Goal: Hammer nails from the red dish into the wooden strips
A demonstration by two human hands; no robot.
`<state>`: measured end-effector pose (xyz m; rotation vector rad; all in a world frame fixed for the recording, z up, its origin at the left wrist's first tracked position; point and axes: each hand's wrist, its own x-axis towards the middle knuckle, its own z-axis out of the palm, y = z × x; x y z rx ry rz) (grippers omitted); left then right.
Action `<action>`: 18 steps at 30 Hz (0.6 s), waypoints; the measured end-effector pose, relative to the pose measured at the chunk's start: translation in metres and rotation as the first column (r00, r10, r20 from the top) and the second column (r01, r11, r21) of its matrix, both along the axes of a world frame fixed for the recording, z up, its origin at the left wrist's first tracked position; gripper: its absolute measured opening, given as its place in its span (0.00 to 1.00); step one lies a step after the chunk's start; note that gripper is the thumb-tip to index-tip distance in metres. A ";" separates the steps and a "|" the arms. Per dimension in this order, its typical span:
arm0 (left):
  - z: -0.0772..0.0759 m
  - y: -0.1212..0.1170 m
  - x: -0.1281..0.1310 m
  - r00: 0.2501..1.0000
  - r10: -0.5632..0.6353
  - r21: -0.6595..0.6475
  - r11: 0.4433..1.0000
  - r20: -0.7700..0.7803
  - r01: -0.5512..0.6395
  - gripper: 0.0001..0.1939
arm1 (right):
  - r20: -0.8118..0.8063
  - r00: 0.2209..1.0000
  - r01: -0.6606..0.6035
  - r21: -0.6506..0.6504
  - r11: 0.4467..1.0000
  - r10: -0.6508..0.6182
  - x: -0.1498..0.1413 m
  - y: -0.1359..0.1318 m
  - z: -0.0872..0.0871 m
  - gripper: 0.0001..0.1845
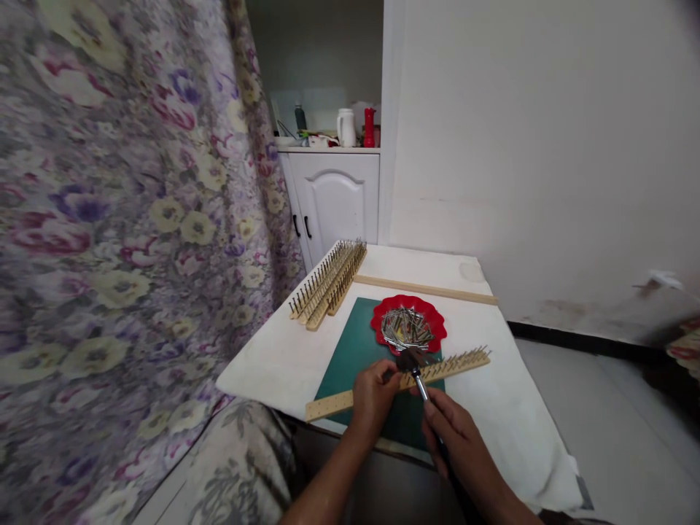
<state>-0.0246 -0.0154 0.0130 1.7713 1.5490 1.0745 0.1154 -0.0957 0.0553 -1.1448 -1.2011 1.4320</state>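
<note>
My right hand (pixel 451 434) is wrapped round the handle of a hammer (pixel 418 380) with a dark head and a shiny metal neck. The hammer head is over a pale wooden strip (pixel 331 405), close to my left fingertips. My left hand (pixel 373 397) rests on the strip with thumb and finger pinched together; what they hold is hidden. Several nails (pixel 464 359) stand in rows along the strip's right part, while its left end shows small holes. Just beyond, a red scalloped bowl (pixel 436 321) holds a heap of loose nails (pixel 405 328).
Under the strip lies a green mat (pixel 350 343) on a white-covered table (pixel 273 350). Several nail-studded strips (pixel 328 284) lie at the back left. A bare wooden strip (pixel 426 289) crosses the table behind the bowl. A floral curtain (pixel 136 219) hangs at the left.
</note>
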 end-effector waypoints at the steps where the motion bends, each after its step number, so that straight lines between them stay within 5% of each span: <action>1: 0.000 0.000 0.000 1.000 0.001 -0.004 1.000 0.000 -0.001 0.06 | 0.006 1.000 0.000 0.008 1.000 0.000 -0.001 0.000 0.000 0.17; 18: 0.004 -0.001 0.001 1.000 -0.010 -0.011 1.000 0.013 0.010 0.06 | 0.029 1.000 -0.005 0.034 0.999 0.004 -0.002 0.000 0.000 0.16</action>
